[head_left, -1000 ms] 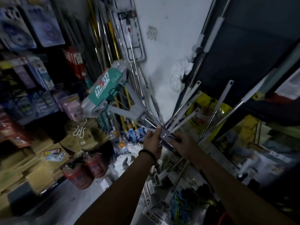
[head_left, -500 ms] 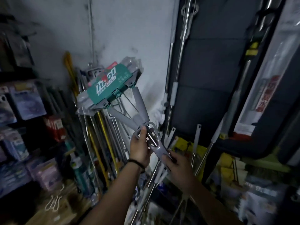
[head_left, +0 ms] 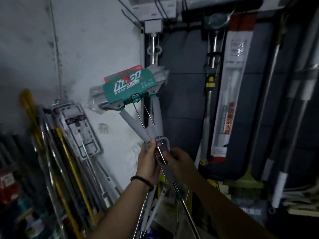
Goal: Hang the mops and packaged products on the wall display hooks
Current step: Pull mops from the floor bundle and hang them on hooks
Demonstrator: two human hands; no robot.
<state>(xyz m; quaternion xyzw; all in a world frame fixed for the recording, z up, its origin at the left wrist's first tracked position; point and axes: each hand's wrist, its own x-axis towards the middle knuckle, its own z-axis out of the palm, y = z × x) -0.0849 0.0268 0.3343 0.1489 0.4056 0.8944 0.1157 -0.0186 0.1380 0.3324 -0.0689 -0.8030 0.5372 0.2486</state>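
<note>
I hold a sponge mop [head_left: 131, 90] head-up in front of the white wall; its head is wrapped in plastic with a green label, and two grey arms run down to the metal handle. My left hand [head_left: 148, 163] grips the grey joint where the arms meet the handle. My right hand [head_left: 179, 163] grips the handle just below and to the right of it. Black wire hooks [head_left: 127, 12] stick out from the wall high above the mop head. Other mops [head_left: 211, 83] hang by their handles on the dark panel to the right.
A bundle of yellow and metal poles [head_left: 65, 169] and a packaged roller frame [head_left: 77, 128] lean against the wall at the left. A long white package [head_left: 229, 94] hangs on the dark panel. A green broom head [head_left: 245, 183] sits low right.
I have lifted the mop higher and moved it right, toward the dark panel. The view has tilted up, so the wall hooks now show at the top.
</note>
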